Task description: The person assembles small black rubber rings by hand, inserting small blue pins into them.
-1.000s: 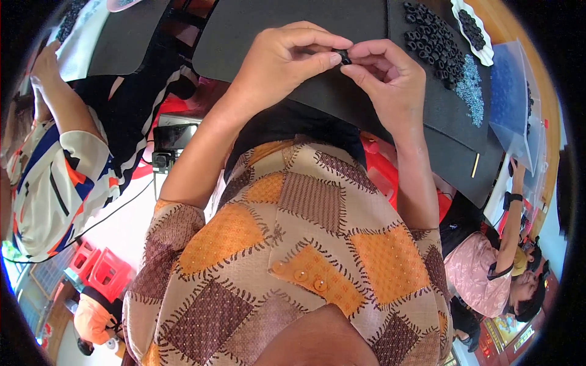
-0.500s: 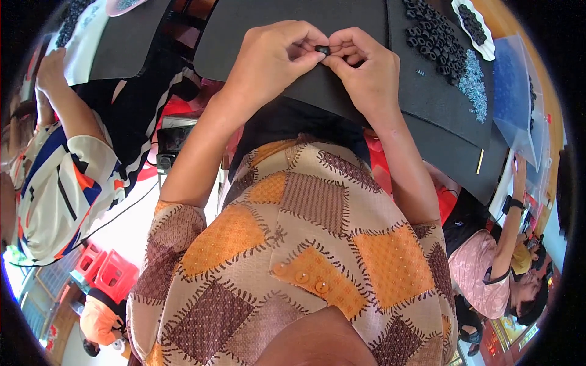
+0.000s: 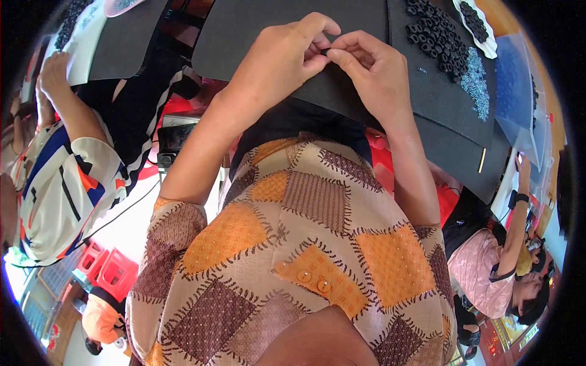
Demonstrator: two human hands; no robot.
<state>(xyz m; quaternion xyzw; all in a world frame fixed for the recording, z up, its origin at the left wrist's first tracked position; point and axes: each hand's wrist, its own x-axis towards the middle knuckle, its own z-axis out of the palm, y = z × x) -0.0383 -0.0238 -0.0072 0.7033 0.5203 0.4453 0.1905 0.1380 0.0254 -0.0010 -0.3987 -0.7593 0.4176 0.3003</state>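
Note:
A small black piece (image 3: 325, 52), largely covered by fingers, is held between my two hands above the black mat; its full shape cannot be made out. Thumb and curled fingers of my left hand (image 3: 292, 55) close at its left side, the index finger lifted away. From the other side, my right hand (image 3: 375, 67) pinches it between thumb and index finger. To the right lie many black rings (image 3: 436, 39) in a loose pile. Beside them is a heap of tiny light-blue beads (image 3: 475, 85).
The black mat (image 3: 262, 15) covers the table before me. A white dish (image 3: 482, 36) of black pieces stands far right, near a clear plastic sheet (image 3: 516, 91). A thin yellowish stick (image 3: 481, 161) lies at the mat's right edge. People sit left and right.
My left index finger has lifted off the black piece and stretched upward. The right hand has moved slightly right, and the fingers now cover more of the piece.

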